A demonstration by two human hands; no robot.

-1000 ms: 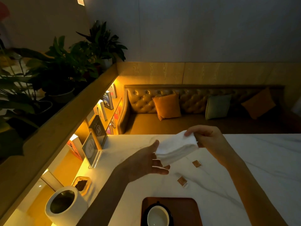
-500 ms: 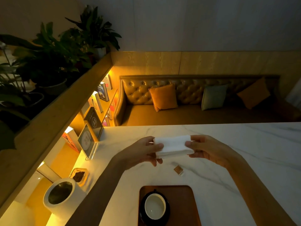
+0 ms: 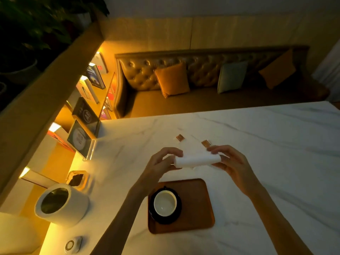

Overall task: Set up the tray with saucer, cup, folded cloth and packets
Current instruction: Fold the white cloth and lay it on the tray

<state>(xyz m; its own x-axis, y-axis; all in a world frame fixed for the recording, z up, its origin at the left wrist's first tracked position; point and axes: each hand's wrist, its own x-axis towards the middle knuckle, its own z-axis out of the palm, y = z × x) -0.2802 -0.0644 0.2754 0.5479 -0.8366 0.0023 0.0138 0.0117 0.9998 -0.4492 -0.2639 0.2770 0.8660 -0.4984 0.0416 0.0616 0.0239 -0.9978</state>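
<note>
A white cloth (image 3: pixel 197 160), folded into a narrow strip, hangs above the marble table (image 3: pixel 266 144). My left hand (image 3: pixel 160 164) pinches its left end and my right hand (image 3: pixel 230 162) pinches its right end. Below them lies a brown wooden tray (image 3: pixel 199 205) with a black saucer (image 3: pixel 177 215) on its left half; a white cup (image 3: pixel 165 203) stands on the saucer. Two small brown packets lie on the table beyond the hands, one packet (image 3: pixel 180 138) to the left and the other packet (image 3: pixel 206 143) close to my right fingertips.
A white cylindrical pot (image 3: pixel 61 204) and a small glass dish (image 3: pixel 77 179) stand at the table's left edge, with a round white device (image 3: pixel 72 245) nearer me. An acrylic sign stand (image 3: pixel 81 138) is at the far left corner. A sofa with cushions lies beyond the table.
The cloth has gone from a loose, unfolded piece to a tight narrow strip held at both ends. Both hands came lower and nearer the tray; the view tilted down, showing both packets.
</note>
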